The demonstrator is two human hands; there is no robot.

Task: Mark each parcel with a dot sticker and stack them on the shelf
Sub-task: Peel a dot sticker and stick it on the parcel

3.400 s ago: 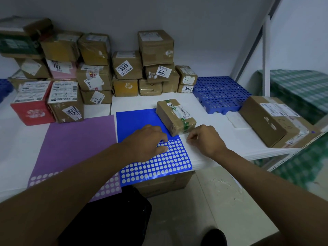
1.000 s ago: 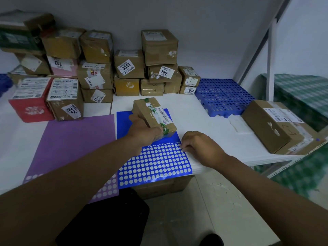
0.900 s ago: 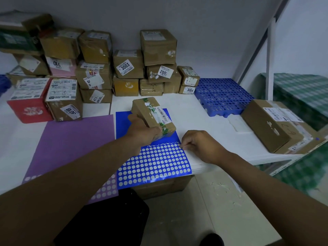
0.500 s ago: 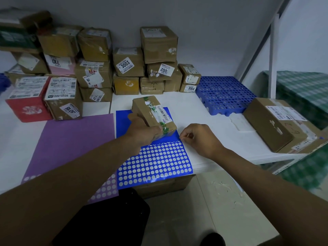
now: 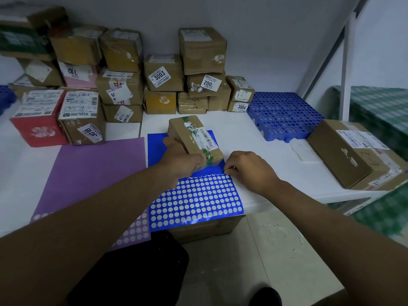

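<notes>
gripping a small parcel [image 5: 194, 138] over the blue sticker sheet [image 5: 196, 199], the left hand [image 5: 181, 162] curls round its near end; the right hand [image 5: 247, 168] pinches at the sheet's top row, any dot hidden. a dot could tear or fold on peeling, the tilted parcel slip.
</notes>
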